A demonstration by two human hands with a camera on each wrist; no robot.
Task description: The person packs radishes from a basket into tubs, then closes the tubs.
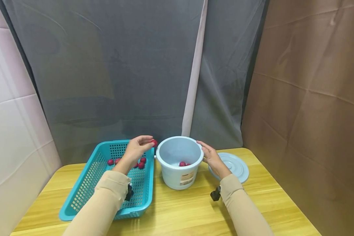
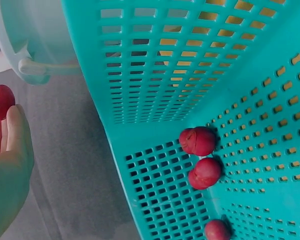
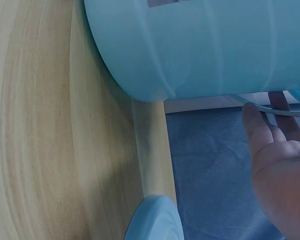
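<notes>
My left hand is raised over the far right corner of a teal perforated basket and pinches a small red fruit at its fingertips; the same red fruit shows in the left wrist view. Several more red fruits lie on the basket floor. To the right stands a pale blue bucket with a couple of red fruits inside. My right hand rests flat with straight fingers against the bucket's right rim, and its fingers touch the bucket wall.
A pale blue lid lies flat on the wooden table behind my right hand. Grey curtains hang along the back, a brown one on the right, a pale wall on the left. The table's far edge runs just behind the bucket.
</notes>
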